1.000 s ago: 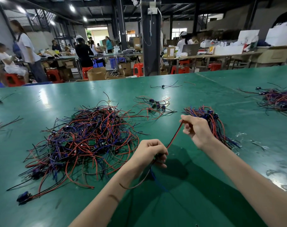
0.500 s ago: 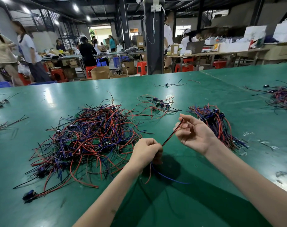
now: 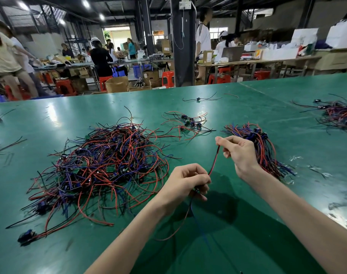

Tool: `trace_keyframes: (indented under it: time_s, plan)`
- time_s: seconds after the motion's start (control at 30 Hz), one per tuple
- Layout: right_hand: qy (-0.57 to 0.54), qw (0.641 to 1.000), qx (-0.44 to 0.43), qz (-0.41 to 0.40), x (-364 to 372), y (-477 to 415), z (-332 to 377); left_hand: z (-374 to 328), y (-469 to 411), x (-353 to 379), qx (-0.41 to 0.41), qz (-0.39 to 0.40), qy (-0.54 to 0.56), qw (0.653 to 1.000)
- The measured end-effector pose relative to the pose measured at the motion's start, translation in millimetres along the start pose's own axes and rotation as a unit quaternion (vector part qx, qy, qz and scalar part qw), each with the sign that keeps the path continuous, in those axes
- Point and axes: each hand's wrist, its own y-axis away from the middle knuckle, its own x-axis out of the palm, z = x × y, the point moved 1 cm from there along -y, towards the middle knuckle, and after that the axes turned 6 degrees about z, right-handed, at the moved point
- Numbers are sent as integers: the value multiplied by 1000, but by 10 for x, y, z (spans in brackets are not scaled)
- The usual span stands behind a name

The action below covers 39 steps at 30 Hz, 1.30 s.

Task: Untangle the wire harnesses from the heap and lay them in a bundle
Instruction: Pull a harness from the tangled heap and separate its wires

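Observation:
A large tangled heap of red, blue and black wire harnesses (image 3: 107,163) lies on the green table (image 3: 238,240), left of my hands. One wire harness (image 3: 214,161) stretches taut between both hands above the table. My left hand (image 3: 188,180) is closed around its lower part, and its loose red and blue ends trail down toward me. My right hand (image 3: 240,153) pinches its upper end between thumb and fingers. Behind my right hand lies a straightened bundle of harnesses (image 3: 261,147), partly hidden by the hand.
A small cluster of harnesses (image 3: 188,123) lies beyond the heap. Another pile (image 3: 340,115) sits at the far right, and a single harness (image 3: 200,99) near the far edge. Stray wires lie at the left edge. People work at benches behind the table.
My right hand has lifted slightly with the wire's upper end, keeping the harness taut. The loose ends now hang lower below my left hand. The camera has tilted a little.

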Motion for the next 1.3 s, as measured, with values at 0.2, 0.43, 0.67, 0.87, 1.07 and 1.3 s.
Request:
trace_keyframes:
  time_s: [0.2,0.43,0.67,0.87,1.07,1.3]
  plan:
    - [18,1000,4,16,47,67,35,-19,36,24,-13,50,7,999]
    - [15,1000,5,25,51,83,42,-21,40,12,-38,48,-11,998]
    - [-56,998,36,17,13,74,89,15,3,-8,-89,8,-1,996]
    - [-91,994,52,11,14,94,113,25,-7,11,-89,-29,14,995]
    - [-116,987,99,42,42,108,98,33,-6,19,-79,-56,14,995]
    - [-109,969,163,153,131,166,89,-7,-27,-56,-47,-121,23,991]
